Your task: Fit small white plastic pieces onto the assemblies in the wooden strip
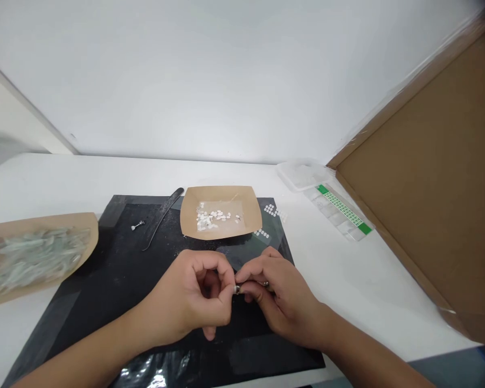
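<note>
Over the near half of the black mat (113, 275), the left hand (204, 288) and right hand (285, 296) pinch a small metal fitting (237, 290) between them. The step looks like close fingertip work at its end; the next move probably calls for a steady hold and careful alignment.

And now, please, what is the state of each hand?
Left hand: pinched closed at a small metallic piece; whether gripping it, I cannot tell.
Right hand: closed, holding that piece.
</note>
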Demonstrator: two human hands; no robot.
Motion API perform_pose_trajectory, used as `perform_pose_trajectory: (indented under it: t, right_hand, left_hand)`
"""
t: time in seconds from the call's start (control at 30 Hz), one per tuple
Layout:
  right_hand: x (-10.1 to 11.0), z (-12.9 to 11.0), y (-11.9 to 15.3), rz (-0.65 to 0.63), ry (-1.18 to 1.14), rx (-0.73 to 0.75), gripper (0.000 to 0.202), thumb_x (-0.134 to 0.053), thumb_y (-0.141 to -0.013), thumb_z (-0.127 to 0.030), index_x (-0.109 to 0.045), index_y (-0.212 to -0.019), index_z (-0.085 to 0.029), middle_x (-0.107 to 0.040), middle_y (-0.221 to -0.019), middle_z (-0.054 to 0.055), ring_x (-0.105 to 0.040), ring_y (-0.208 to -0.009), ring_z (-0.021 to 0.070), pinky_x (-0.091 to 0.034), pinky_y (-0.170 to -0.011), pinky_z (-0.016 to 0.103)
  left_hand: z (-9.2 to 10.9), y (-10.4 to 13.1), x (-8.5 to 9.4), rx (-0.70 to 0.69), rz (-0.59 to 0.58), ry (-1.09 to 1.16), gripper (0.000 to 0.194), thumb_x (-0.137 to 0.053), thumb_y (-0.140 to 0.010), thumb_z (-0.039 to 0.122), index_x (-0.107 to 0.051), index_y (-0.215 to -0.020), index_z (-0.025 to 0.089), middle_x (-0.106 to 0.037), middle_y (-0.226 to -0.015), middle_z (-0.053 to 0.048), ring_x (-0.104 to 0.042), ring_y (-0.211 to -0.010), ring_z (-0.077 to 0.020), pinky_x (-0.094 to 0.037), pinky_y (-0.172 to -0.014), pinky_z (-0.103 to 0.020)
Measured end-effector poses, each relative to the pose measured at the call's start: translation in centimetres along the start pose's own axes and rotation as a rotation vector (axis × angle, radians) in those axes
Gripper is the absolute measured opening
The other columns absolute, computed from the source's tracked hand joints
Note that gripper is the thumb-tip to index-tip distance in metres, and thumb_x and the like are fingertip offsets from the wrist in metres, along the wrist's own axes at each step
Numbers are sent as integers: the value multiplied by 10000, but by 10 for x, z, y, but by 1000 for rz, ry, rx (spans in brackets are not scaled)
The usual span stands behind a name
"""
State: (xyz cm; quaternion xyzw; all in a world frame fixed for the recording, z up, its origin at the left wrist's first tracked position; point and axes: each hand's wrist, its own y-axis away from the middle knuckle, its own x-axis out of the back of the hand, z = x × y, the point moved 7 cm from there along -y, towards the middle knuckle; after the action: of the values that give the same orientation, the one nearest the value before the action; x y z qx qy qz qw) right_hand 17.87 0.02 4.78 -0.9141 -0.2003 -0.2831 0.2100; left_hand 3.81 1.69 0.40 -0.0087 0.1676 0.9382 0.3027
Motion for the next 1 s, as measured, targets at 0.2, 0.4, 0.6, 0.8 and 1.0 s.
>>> perform_pose_trajectory:
  t: [0.2,0.4,0.6,0.8,1.0]
  right_hand:
    - [-2,0,0,-3,22,20,167,-504,-1025,-98,-584,-1041,-244,-744,-888,-14,-634,-731,154,-391,-774,343]
    - [-5,-1,-1,-10,72,52,206,-488,-987,-67,-550,-1062,-249,-725,-907,-14,-616,-719,156,-392,-774,343]
    - [-6,-3,4,-27,96,58,206,-481,-990,-79,-526,-1094,-251,-702,-934,1,-630,-777,173,-430,-839,358]
    - [-2,-4,4,-12,80,61,217,-525,-992,-100,-542,-1140,-258,-725,-1001,22,-656,-857,193,-460,-862,373]
    - [7,0,-3,115,21,56,135,-598,-962,-135,-599,-1052,-236,-638,-1098,79,-643,-1030,234,-523,-884,374]
  left_hand:
    - [-8,-1,2,24,-9,99,102,-725,-749,124,-636,-765,173,-596,-498,63,-581,-342,-93,-469,-343,-134]
    - [-6,-1,0,13,23,83,119,-724,-720,121,-621,-759,168,-579,-484,70,-551,-330,-78,-466,-342,-130]
    - [5,-2,4,-127,105,-130,71,-666,-744,149,-602,-733,177,-579,-527,52,-557,-377,-90,-438,-340,-147]
    - [54,20,23,-790,452,-850,143,-601,-853,45,-609,-826,186,-636,-777,0,-586,-609,-100,-501,-551,-213]
    - [75,23,51,-966,723,-1242,177,-667,-866,52,-605,-947,196,-704,-883,-44,-643,-834,-206,-547,-771,-340]
